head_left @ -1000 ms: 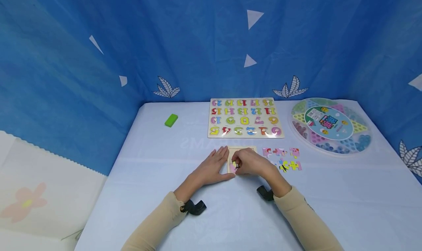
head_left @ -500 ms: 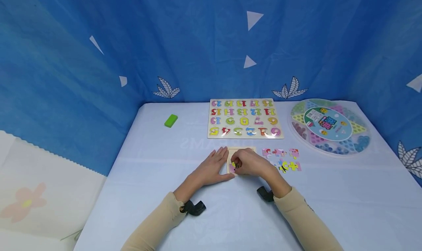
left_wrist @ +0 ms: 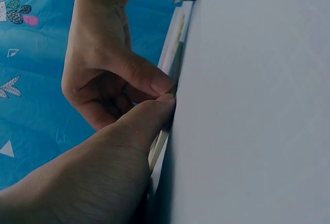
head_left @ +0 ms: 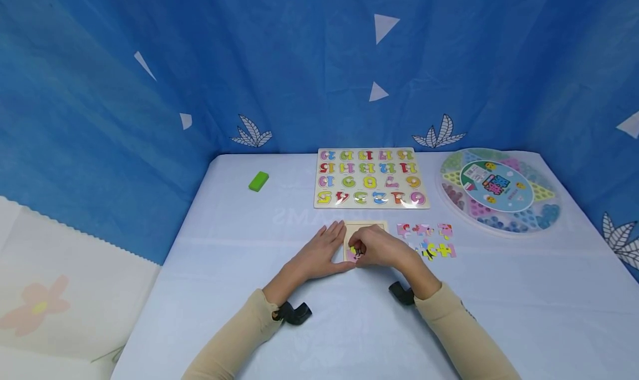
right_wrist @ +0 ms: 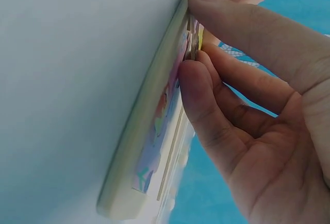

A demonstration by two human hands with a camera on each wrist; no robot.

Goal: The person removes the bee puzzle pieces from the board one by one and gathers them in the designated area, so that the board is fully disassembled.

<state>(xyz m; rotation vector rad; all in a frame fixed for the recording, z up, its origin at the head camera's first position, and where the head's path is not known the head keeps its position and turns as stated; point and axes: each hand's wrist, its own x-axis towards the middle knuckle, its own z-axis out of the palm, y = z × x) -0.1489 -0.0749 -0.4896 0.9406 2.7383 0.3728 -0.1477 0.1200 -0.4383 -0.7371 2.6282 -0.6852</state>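
Observation:
A small square wooden puzzle tray (head_left: 366, 223) lies on the table between the two hands. The left hand (head_left: 319, 252) rests with outstretched fingers along the tray's left side, its thumb at the near corner. Inside the tray's near left part, the right hand (head_left: 383, 247) pinches a small jigsaw piece (right_wrist: 194, 46) by its edge, largely hidden by the fingers. Fitted pink and purple pieces (right_wrist: 164, 110) show along the tray's near side in the right wrist view. Both thumbs meet at the tray's near edge in the left wrist view.
Several loose jigsaw pieces (head_left: 444, 251) lie right of the tray. Behind it is a number board (head_left: 371, 178), with a round plastic marble game box (head_left: 499, 188) at the back right. A green block (head_left: 258, 181) lies at the back left; a blue curtain (head_left: 309, 64) hangs behind.
The right hand's fingertips shift slightly left and the pinched piece turns a little over the tray. The left hand stays in place.

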